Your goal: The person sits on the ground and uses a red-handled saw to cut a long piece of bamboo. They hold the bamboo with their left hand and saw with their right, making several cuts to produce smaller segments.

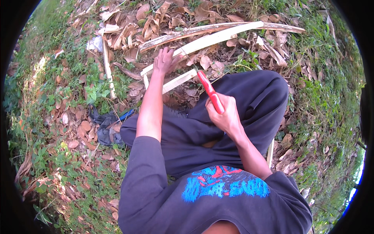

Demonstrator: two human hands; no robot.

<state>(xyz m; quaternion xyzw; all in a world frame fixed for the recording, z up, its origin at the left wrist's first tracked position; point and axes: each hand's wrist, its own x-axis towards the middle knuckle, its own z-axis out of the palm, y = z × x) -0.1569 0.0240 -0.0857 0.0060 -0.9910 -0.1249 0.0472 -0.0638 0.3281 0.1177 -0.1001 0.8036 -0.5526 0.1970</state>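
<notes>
The person sits cross-legged on grassy ground strewn with dry leaves (78, 132); the left hand (164, 61) reaches forward, fingers spread and pressing down on a long pale wooden strip (202, 41) that runs up and to the right across the leaf litter; it is a flat hold, not a closed grip. The right hand (223, 113) is clamped tight around a red handle (210, 92), seemingly of a knife or similar cutting tool; the blade end points toward the wood, but whether any blade meets it I cannot tell, since the tip is lost against the leaves. A shorter pale strip (177, 81) lies just beside the end of the tool, below the left hand and near the dark trouser knee (265, 89); behind the long strip lies a rougher brown length of bark or split stem (233, 27), and a thin pale sliver (108, 70) lies well apart to the left. A dark crumpled cloth (103, 124) with something blue in it lies by the left leg.

By my reading the step in hand is steadying the wood before cutting or shaving it; the left hand pins the piece while the right brings the tool up. The next move seems to call for setting the edge against the shorter strip near its end, keeping the pinning fingers clear of the line of the stroke, and working away from the knee; a slip toward the left hand or the leg is the plain risk.
</notes>
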